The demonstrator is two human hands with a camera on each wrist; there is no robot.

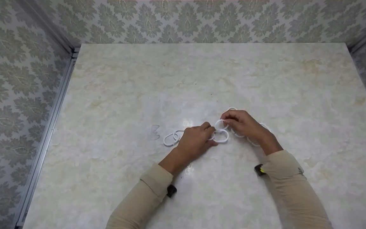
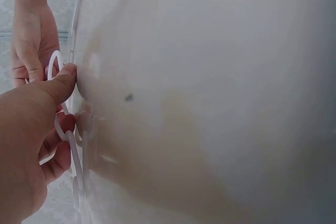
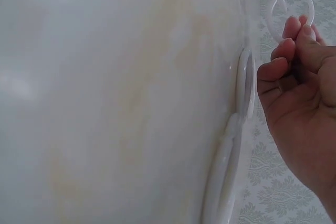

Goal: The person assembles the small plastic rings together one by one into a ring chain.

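White oval plastic chain links lie along the table in front of me. My left hand [image 1: 196,139] grips a link near the middle of the chain, and another white link [image 1: 227,136] sticks out past its fingertips. With thumb and fingertips, my right hand [image 1: 242,123] pinches a white ring-shaped link [image 3: 312,10], which stands up close to the link on the left. In the left wrist view a link [image 2: 54,54] rises above the left thumb, and one more [image 2: 75,158] hangs below the fingers. Part of the chain is hidden under both hands.
Joined links [image 1: 164,141] extend left of the left hand on the marbled tabletop [image 1: 122,79]. More links [image 3: 245,85] lie beneath the right hand and wrist. A small clear, jagged-edged piece [image 1: 155,132] sits at the left. Patterned walls [image 1: 186,22] border the table.
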